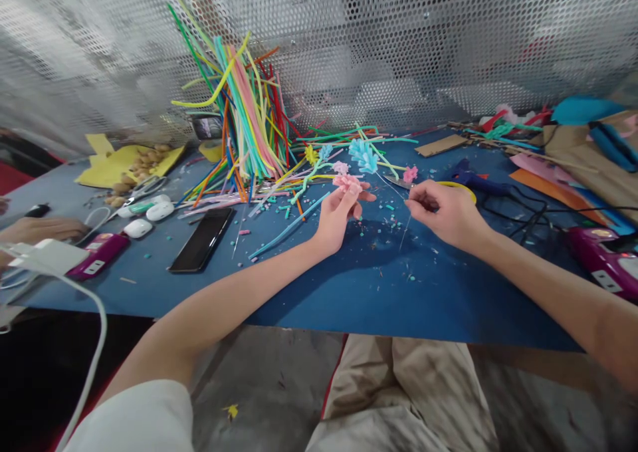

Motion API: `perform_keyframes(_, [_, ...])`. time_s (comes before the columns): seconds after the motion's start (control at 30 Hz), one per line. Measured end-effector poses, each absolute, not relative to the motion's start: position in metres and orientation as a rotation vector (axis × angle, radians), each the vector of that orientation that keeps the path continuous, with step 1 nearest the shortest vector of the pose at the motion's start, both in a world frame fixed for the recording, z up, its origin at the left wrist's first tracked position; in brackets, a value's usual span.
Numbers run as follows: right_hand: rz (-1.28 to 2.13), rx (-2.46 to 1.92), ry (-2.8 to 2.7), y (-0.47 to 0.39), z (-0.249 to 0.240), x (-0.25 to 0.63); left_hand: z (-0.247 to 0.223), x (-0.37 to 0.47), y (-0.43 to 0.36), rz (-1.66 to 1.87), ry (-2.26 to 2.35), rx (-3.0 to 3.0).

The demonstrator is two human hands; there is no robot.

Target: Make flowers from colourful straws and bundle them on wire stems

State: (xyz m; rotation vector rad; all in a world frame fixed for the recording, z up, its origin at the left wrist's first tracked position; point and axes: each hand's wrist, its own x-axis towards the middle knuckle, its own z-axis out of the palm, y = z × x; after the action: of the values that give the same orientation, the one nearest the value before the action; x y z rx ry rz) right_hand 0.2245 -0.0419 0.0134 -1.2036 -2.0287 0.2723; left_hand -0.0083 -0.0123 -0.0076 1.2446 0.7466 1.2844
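Near the middle of the blue table, my left hand (339, 216) holds a fluffy pink piece (347, 184) between thumb and fingers. To its right, my right hand (446, 211) is closed in a pinch on a thin wire or thread (407, 229), which hangs down toward the table. Behind the hands lie a light blue fluffy piece (363, 156) and a small pink flower (410, 174). Scissors with a yellow handle (466, 187) lie partly hidden behind my right hand. Small cut bits are scattered below the hands.
Colourful pipe cleaners (249, 119) stand in a bundle at the back left. A black phone (202, 240) lies left of my forearm. Another person's hand (47, 229) rests at the far left. A blue glue gun (473, 178) and purple power strip (605, 256) are right.
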Motion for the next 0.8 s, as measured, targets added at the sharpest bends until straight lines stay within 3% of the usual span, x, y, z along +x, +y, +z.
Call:
perform_keyframes(0.53, [0.196, -1.122, -2.024, -0.046, 0.015, 0.224, 0.012, -0.013, -0.018, 1.125, 0.710, 0.992])
perform_keyframes(0.8, [0.580, -1.115, -1.739, -0.056, 0.019, 0.210, 0.017, -0.010, -0.028, 1.058, 0.675, 1.469])
